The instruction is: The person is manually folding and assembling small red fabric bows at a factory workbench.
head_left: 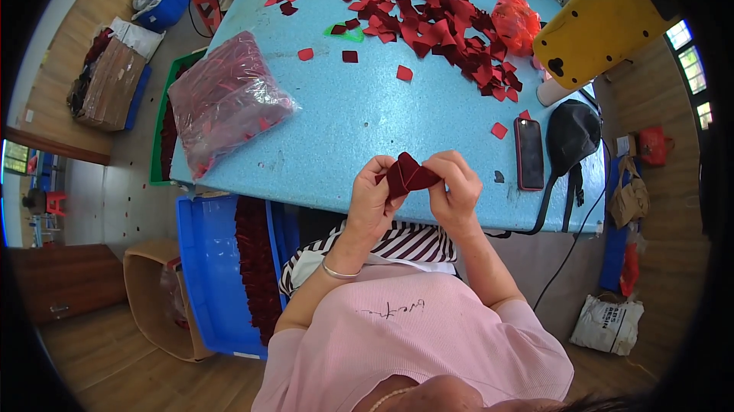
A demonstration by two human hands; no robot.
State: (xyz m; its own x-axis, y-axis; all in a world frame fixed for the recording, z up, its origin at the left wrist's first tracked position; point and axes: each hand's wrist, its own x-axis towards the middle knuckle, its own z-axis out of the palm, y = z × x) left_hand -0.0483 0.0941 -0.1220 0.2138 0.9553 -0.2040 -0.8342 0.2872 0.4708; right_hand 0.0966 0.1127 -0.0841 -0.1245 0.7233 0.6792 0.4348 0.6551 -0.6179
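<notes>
Between my two hands, just above the near edge of the blue table [336, 137], is a dark red fabric flower petal piece [409, 175], folded with its layers crossing. My left hand [372, 196] pinches its left side, and a bracelet circles that wrist. The fingers of my right hand [455, 185] are closed on its right side. A loose heap of red and dark red fabric petals [428, 22] covers the far middle of the table, with single pieces scattered around it.
A clear bag of red pieces [225, 102] lies at the left. On the right are a phone [529, 154], a black pouch [573, 137], a red plastic bag [516, 21] and a yellow device [604, 22]. A blue bin [210, 274] stands below left. Other people sit across.
</notes>
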